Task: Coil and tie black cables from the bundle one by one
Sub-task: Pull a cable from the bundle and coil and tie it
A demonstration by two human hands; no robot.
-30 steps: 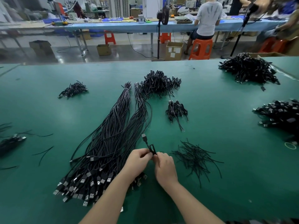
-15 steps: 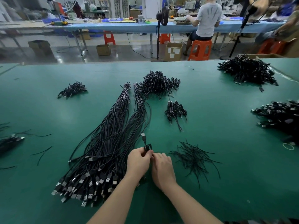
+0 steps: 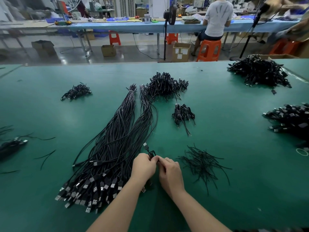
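A long bundle of black USB cables point(image 3: 115, 148) lies on the green table point(image 3: 234, 148), plugs fanned out toward me at the lower left. My left hand point(image 3: 143, 166) and my right hand point(image 3: 170, 171) meet just right of the bundle and pinch one small coiled black cable point(image 3: 151, 154) between their fingertips. Its USB plug point(image 3: 145, 145) sticks up beyond my fingers. A loose heap of black twist ties point(image 3: 202, 163) lies right of my right hand. A small pile of tied coils point(image 3: 183, 113) sits farther back.
Larger heaps of coiled cables lie at the back centre point(image 3: 164, 86), back left point(image 3: 76, 92), back right point(image 3: 259, 72) and right edge point(image 3: 291, 118). Stray ties point(image 3: 45, 157) and cables point(image 3: 11, 144) lie at the left. A person sits on an orange stool point(image 3: 209, 50) beyond the table.
My hands have closed together on the coil and shifted slightly toward me and left; the coil sits lower between my fingertips, with less of it showing.
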